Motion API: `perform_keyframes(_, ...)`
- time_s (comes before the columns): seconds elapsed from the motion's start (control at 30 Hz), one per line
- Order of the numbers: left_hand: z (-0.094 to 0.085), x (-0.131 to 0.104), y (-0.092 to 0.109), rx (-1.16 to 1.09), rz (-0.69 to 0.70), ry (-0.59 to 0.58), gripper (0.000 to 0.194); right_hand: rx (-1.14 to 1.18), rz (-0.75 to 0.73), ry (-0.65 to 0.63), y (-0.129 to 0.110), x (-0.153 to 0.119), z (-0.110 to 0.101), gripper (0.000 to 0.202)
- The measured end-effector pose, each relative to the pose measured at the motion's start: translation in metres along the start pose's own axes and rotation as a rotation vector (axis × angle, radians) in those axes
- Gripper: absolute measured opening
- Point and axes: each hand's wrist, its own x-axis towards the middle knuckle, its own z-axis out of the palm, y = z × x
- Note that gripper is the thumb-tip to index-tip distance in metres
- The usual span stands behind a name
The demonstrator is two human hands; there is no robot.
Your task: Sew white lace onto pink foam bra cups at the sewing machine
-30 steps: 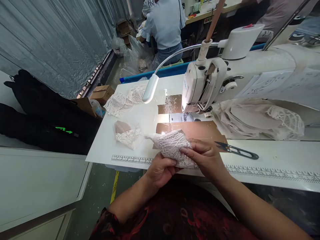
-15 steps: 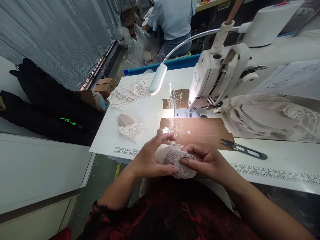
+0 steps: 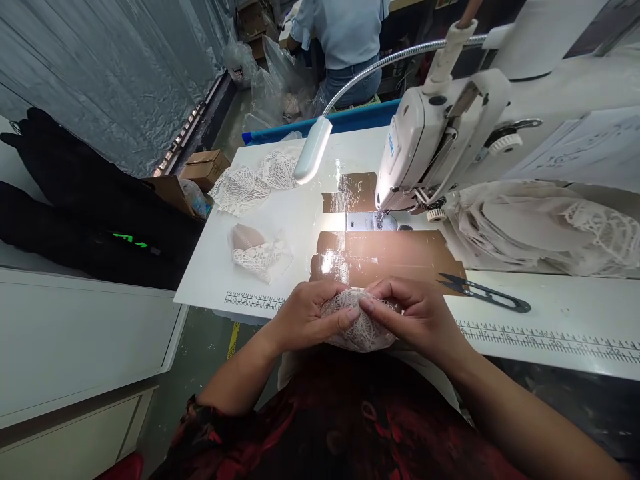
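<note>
A rounded piece of cream lace (image 3: 364, 327), cupped like a bra cup, is held at the table's near edge, close to my body. My left hand (image 3: 315, 313) pinches its left upper side, thumb on the lace and fingers behind. On the other side my right hand (image 3: 413, 313) grips the upper right edge between thumb and fingers. Both thumbs nearly meet on top. Just beyond lies brown cardboard (image 3: 377, 257) taped in front of the sewing machine (image 3: 410, 153). Black thread snips (image 3: 483, 292) rest to the right of my right hand.
Another lace piece (image 3: 257, 253) lies on the left of the white table (image 3: 305, 223), with more lace cups (image 3: 245, 189) behind it. A lamp (image 3: 313, 150) hangs over the table. Stacked lace fabric (image 3: 540, 223) sits at right. A person (image 3: 350, 40) in light blue sits beyond.
My left hand has closed from an open reach onto the lace piece, its thumb moving up beside the right thumb. The right hand keeps its grip. The view has shifted slightly.
</note>
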Motion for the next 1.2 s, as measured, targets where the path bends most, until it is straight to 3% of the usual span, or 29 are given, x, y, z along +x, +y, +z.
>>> perform_keyframes(0.37, 0.006, 0.013, -0.001, -0.077, -0.008, -0.034, 0.017, -0.018, 0.003, -0.046, -0.004, 0.003, -0.008, 0.018)
perform_keyframes(0.6, 0.005, 0.023, 0.003, -0.299, -0.127, -0.11, 0.025, 0.067, 0.029, -0.031, -0.004, 0.001, -0.014, 0.02)
perform_keyframes(0.8, 0.025, 0.034, -0.008, -0.672, -0.34, 0.033, 0.035, 0.282, 0.154, -0.064, 0.007, 0.011, -0.016, 0.027)
perform_keyframes(0.9, 0.01, 0.036, -0.007, -0.751, -0.387, 0.184, 0.038, 0.271, 0.185, -0.055, 0.01, 0.015, -0.031, 0.028)
perform_keyframes(0.97, -0.014, 0.036, -0.002, -0.589, -0.28, 0.378, 0.035, 0.232, 0.21, 0.028, 0.014, 0.014, -0.047, 0.029)
perform_keyframes(1.07, -0.044, 0.049, 0.004, -0.039, -0.034, 0.616, 0.026, 0.114, 0.223, 0.135, 0.02, 0.011, -0.071, 0.031)
perform_keyframes(1.13, -0.048, 0.069, 0.003, 0.389, 0.14, 0.619, 0.028, -0.039, 0.192, 0.129, 0.021, 0.014, -0.082, 0.029)
perform_keyframes(1.2, -0.034, 0.096, -0.005, 0.731, 0.283, 0.48, 0.028, -0.222, 0.151, 0.078, 0.018, 0.022, -0.087, 0.026)
